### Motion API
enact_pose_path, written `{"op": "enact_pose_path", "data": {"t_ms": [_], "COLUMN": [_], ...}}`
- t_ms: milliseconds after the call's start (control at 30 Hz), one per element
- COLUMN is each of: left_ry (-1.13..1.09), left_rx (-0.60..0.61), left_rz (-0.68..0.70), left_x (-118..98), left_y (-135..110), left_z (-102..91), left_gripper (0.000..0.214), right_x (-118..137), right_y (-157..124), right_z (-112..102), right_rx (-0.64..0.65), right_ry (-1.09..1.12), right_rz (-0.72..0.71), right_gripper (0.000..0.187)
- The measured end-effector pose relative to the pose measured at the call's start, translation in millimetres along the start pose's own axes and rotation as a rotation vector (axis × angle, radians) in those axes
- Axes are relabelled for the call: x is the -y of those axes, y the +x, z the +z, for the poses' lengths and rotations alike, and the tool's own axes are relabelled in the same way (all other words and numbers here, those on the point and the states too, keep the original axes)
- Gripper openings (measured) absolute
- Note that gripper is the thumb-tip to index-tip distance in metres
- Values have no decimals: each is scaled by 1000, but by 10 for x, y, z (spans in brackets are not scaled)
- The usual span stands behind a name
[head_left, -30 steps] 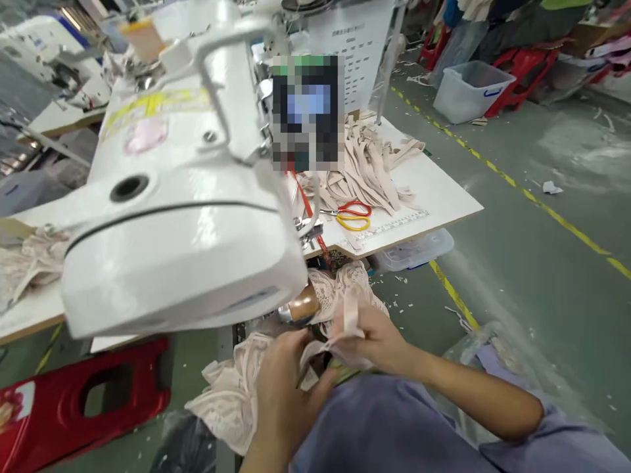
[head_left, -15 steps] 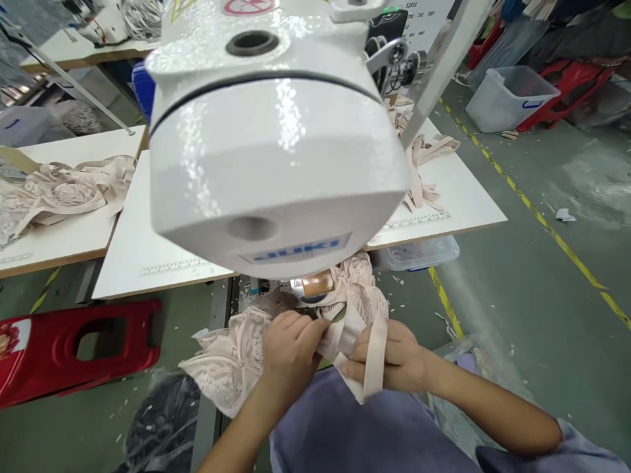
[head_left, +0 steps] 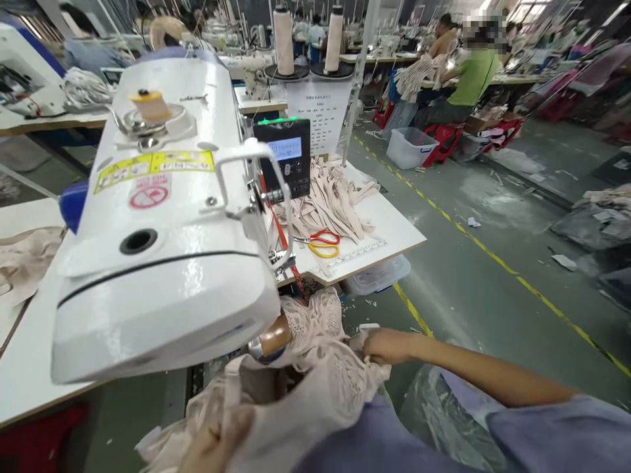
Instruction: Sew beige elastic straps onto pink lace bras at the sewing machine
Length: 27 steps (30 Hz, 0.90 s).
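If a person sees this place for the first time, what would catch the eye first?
Probably the big white sewing machine filling the left side. Below and to its right in the picture, the left hand and right hand hold a beige lace bra. Red-and-yellow scissors stand out beside beige strips on the white table.

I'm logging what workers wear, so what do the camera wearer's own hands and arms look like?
The bare, ungloved right hand leads to a bare forearm without visible bracelet or watch; a plain purple-blue fabric sleeve begins near the elbow. The bare, ungloved left hand is blurred; no sleeve shows there.
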State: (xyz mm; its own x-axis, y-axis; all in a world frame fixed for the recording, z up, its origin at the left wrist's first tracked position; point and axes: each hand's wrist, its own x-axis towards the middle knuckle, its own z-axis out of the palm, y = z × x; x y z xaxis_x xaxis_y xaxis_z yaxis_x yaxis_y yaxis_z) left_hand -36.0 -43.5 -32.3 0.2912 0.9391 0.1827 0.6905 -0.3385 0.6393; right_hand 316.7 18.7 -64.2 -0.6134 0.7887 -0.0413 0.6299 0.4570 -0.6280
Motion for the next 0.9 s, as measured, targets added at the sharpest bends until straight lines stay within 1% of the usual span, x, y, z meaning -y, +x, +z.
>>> {"op": "enact_pose_path", "data": {"t_ms": [67,133,167,200,233,267,300,333,367,400,433,500,567,633,667,700,733,833,900], "left_ry": [106,230,221,112,-52,-251,-437,-535,-599,-631,-646,-687,-733,-750,-756,-763,-769,-781,-778], "left_rx": [-68,-173,-201,-169,-53,130,346,504,617,700,743,755,719,673,668,661,636,475,371], "left_rz": [-120,-240,-220,-160,-121,-90,-109,-172,-205,-237,-251,-228,-221,-244,-265,-285,-297,-344,-400], "left_x": [168,197,148,64,-44,-161,-273,-368,-440,-488,-516,-538,-542,-532,-517,-496,-470,-394,-367], "left_y": [177,337,397,440,465,474,471,461,447,435,425,414,403,373,349,320,289,230,245], "left_z": [11,136,242,366,500,629,742,830,889,918,921,873,806,763,755,752,752,737,696], "left_gripper": [24,24,23,25,26,25,25,30,40,48,53,57,59,58,57,56,56,54,55], "right_x": [92,284,404,527,638,725,776,785,751,679,578,342,142,34,14,10,15,29,20], "right_y": [-68,-66,-40,-1,52,121,209,321,461,629,824,1263,1691,2019,2128,2199,2236,2214,2160], "right_z": [-109,-192,-222,-248,-274,-304,-343,-394,-456,-528,-606,-765,-898,-980,-1000,-1008,-1007,-1012,-1065], "right_rx": [42,76,92,106,134,164,181,172,136,51,-51,-253,-416,-523,-565,-601,-637,-761,-853], "right_ry": [38,81,110,138,171,198,211,207,189,150,113,57,44,75,107,147,193,365,508], "right_rz": [-42,-76,-93,-113,-135,-139,-115,-64,16,114,195,345,436,482,490,488,479,437,415], "right_gripper": [30,32,30,28,25,23,21,19,16,12,7,17,21,14,8,4,8,24,25]}}
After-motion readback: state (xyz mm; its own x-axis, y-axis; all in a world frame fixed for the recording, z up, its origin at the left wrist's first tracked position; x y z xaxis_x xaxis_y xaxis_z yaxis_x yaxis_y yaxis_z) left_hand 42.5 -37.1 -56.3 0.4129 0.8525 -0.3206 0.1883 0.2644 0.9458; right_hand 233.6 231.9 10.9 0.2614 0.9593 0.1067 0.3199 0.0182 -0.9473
